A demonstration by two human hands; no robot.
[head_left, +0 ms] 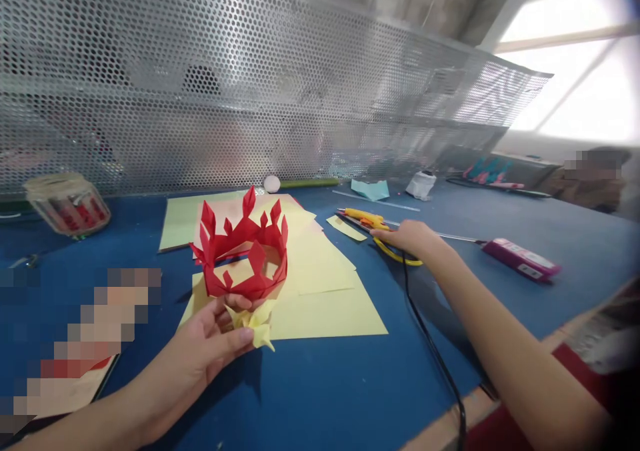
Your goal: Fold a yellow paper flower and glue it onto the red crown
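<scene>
A red paper crown [215, 281] with pointed diamond-shaped tips stands at the left centre, over sheets of paper. In front of its band, my left hand [210, 344] pinches a small folded yellow paper flower [257, 324] between thumb and fingers; some fingers touch the crown's lower edge. Farther right, my right hand [407, 236] is closed around the handle of a yellow and orange glue gun [365, 219], its fingers partly hidden. From under that hand a black cord [425, 327] runs to the table's front edge. Yellow-handled scissors [400, 256] lie beneath, partly covered.
Yellow sheets [340, 314] and a green sheet [175, 221] spread over the blue table [320, 397]. A jar [70, 204] tilts at left; a purple box-like item [520, 259] lies at right. Perforated metal mesh [250, 71] rises behind. Another person's pixelated arm [95, 331] enters at left.
</scene>
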